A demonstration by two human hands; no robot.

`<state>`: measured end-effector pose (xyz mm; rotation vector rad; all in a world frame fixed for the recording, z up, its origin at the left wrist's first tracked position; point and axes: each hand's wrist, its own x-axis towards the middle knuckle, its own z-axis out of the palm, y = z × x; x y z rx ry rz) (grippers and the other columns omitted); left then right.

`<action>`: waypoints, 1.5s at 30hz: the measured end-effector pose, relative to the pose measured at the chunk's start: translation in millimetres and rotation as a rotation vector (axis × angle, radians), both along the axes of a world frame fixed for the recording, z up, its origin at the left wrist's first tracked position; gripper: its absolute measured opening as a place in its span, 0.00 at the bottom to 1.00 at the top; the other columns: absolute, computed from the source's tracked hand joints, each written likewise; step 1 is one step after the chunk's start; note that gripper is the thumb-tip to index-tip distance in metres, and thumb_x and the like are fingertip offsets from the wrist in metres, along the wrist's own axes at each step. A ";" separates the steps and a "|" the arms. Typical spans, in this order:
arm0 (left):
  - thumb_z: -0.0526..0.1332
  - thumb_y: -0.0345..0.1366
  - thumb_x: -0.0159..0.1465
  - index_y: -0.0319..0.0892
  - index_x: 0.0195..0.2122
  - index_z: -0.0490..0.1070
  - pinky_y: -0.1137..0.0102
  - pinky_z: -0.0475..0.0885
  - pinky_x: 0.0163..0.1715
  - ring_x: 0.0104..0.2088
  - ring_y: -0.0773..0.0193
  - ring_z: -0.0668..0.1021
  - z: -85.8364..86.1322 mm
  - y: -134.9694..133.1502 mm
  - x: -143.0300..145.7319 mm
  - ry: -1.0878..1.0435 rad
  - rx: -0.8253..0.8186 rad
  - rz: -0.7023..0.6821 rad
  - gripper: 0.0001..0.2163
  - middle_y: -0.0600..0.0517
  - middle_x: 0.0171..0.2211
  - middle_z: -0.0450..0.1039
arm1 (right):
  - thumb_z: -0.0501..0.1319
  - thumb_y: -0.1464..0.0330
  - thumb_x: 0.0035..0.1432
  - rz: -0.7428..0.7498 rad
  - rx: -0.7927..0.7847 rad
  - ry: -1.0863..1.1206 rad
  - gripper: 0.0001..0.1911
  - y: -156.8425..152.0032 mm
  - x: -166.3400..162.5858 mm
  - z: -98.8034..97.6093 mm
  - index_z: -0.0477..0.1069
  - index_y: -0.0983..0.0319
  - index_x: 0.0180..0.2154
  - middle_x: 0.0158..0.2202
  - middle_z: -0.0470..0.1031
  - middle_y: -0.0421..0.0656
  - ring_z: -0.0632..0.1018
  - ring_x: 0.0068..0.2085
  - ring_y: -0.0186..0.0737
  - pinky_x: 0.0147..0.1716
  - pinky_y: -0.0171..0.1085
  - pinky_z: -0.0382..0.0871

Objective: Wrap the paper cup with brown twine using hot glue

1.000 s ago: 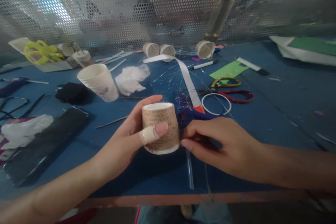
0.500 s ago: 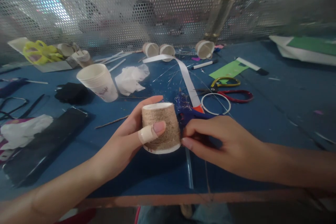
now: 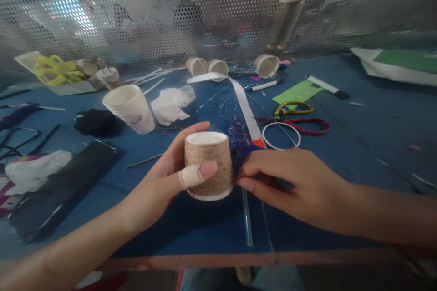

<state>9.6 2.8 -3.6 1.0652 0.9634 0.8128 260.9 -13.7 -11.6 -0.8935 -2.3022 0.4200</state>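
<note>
My left hand [image 3: 170, 170], with a bandage round its thumb, is closed around a paper cup [image 3: 208, 177] wrapped in brown twine. White shows at the cup's top and along its lower edge. At the cup's right side, my right hand [image 3: 283, 186] pinches the twine [image 3: 266, 225], which trails down to the table's front edge. Just behind the right hand lies a blue glue gun [image 3: 239, 138], partly hidden by it. A clear glue stick [image 3: 247, 218] points from it toward me.
Stacked paper cups [image 3: 131, 109] and crumpled white plastic [image 3: 173, 103] stand left of centre. Scissors [image 3: 307, 125], a white ring [image 3: 265, 134] and a white ribbon [image 3: 243, 102] lie beyond my right hand. Several twine-wrapped cups [image 3: 218, 69] rest by the perforated metal screen [image 3: 218, 22].
The cup has turned or tilted slightly in my left hand. My right hand stays close against its side, and the twine below it has shifted a little. The view has moved slightly.
</note>
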 end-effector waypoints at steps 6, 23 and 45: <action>0.78 0.49 0.59 0.55 0.61 0.77 0.57 0.77 0.54 0.63 0.41 0.79 0.8 6.4 -7.1 -0.042 -0.007 0.049 0.29 0.51 0.60 0.82 | 0.62 0.65 0.75 -0.088 0.023 -0.104 0.11 20.9 19.3 2.6 0.76 0.57 0.36 0.36 0.82 0.40 0.80 0.31 0.36 0.32 0.36 0.71; 0.72 0.50 0.65 0.45 0.58 0.82 0.57 0.79 0.54 0.58 0.42 0.82 1.4 7.7 -5.2 -0.191 -0.051 0.119 0.23 0.44 0.57 0.84 | 0.62 0.70 0.58 -0.362 0.087 -0.410 0.16 25.5 40.0 -21.3 0.68 0.58 0.48 0.47 0.80 0.48 0.83 0.34 0.47 0.26 0.42 0.66; 0.71 0.47 0.69 0.45 0.52 0.84 0.60 0.83 0.45 0.45 0.50 0.86 -5.7 8.5 -2.1 -0.220 -0.083 0.052 0.16 0.47 0.45 0.86 | 0.66 0.69 0.69 -0.189 -0.227 0.178 0.09 -0.4 30.8 -3.9 0.67 0.53 0.37 0.33 0.75 0.37 0.77 0.32 0.38 0.33 0.40 0.74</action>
